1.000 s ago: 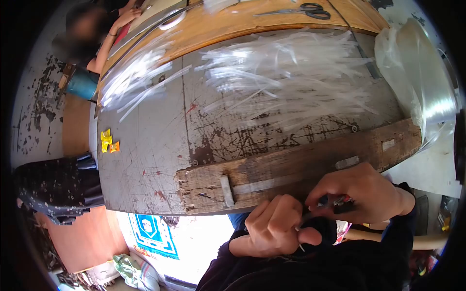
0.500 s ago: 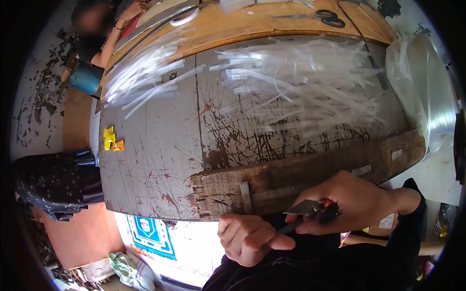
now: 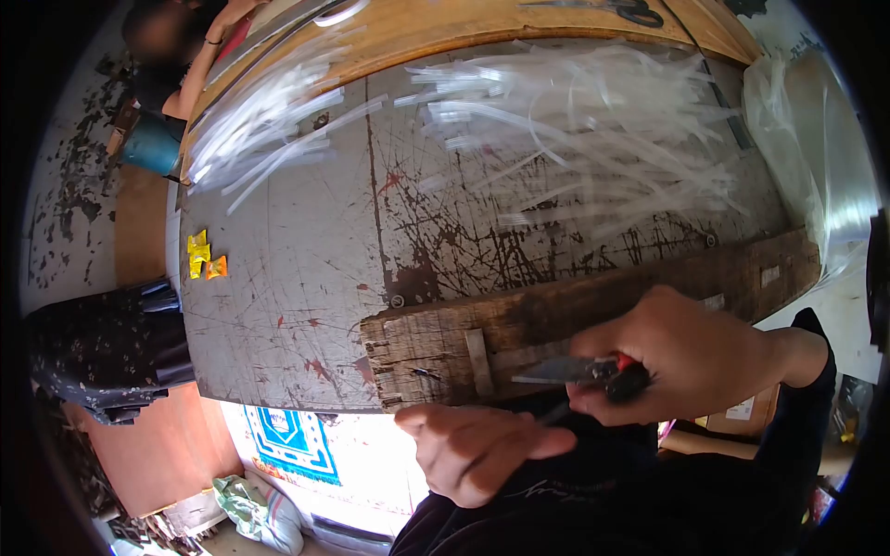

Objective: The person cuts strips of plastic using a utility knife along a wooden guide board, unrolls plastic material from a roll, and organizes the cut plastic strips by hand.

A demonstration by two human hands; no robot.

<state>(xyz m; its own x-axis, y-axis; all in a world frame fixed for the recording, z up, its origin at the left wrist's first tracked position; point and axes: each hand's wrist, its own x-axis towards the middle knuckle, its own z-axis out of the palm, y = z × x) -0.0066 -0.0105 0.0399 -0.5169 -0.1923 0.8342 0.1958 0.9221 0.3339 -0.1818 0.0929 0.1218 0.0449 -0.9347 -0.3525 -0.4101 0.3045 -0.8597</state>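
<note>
Above the near edge of the wooden board [image 3: 528, 324], my right hand [image 3: 686, 357] is closed around a bladed tool with a red and black handle [image 3: 623, 375]. Its pointed metal blade [image 3: 547, 372] points left. Motion blur hides the tool's exact kind. Just left and below, my left hand [image 3: 477, 449] has its fingers curled and its thumb toward the right hand. A thin grey piece [image 3: 556, 413] shows between the left thumb and the right hand. Which hand grips it, I cannot tell.
Clear plastic strips [image 3: 593, 120] lie across the scratched table [image 3: 278, 306], with another pile [image 3: 260, 130] at left. Scissors [image 3: 621, 9] lie on a raised wooden ledge. Yellow wrapped pieces [image 3: 198, 252] sit at left. Plastic sheeting [image 3: 807, 139] hangs at right. Another person [image 3: 171, 56] is at far left.
The view has shifted, so the table sits slightly higher. My right hand and the blade have moved up a little, and the blade has turned to point more directly left.
</note>
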